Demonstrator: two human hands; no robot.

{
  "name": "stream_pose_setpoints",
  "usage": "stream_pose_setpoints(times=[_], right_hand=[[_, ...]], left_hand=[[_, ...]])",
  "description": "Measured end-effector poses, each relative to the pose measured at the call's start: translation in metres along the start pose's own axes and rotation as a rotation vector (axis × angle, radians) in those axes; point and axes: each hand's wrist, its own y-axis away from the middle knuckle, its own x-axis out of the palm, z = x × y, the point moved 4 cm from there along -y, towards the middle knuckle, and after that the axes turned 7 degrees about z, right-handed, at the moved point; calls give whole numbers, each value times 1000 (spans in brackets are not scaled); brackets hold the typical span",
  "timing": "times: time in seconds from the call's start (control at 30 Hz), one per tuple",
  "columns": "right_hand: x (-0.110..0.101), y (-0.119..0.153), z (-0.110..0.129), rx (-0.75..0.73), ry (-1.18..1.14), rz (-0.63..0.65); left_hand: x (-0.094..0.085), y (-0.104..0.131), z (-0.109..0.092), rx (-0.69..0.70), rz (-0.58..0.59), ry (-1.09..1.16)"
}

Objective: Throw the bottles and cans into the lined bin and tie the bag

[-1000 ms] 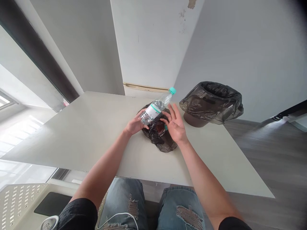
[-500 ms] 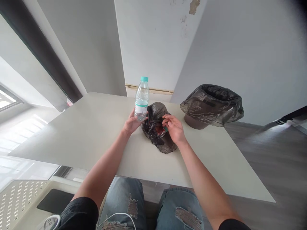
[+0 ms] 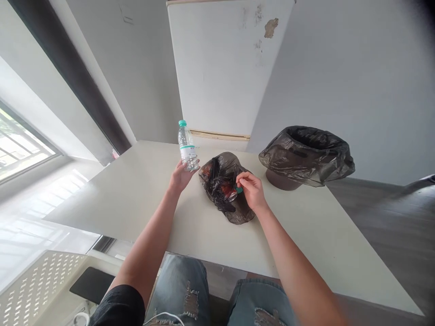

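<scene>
Left hand grips a clear bottle; right hand, fingers curled, is at the crumpled black bag.

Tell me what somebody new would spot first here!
Probably the bottle with the bright green cap, up in the left hand. Next, the crumpled black bag mid-table, by the right hand, with something red inside. Then the bin on the right, a dark liner puffed over it.
</scene>
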Motion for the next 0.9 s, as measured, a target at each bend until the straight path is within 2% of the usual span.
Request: stream_pose_setpoints(times=[0.13, 0.2, 0.4, 0.53, 0.67, 0.8, 0.9], right_hand=[[2, 1, -5, 9, 8, 35], [2, 1, -8, 22, 7, 48], [2, 1, -11, 38, 31, 86], [0, 2, -7, 30, 63, 91], [-1, 3, -3, 54, 183, 154], [0, 4, -9, 190, 703, 316], [0, 3, -9, 131, 1002, 290]], left_hand=[[-28, -9, -22, -1, -47, -160], [-48, -11, -32, -18, -114, -297], [-113, 9, -55, 64, -574, -805], [-141, 18, -59, 110, -755, -1020], [-157, 18, -60, 108, -868, -1183], [-159, 15, -55, 49, -835, -1236], [-155, 16, -53, 34, -825, -1262]])
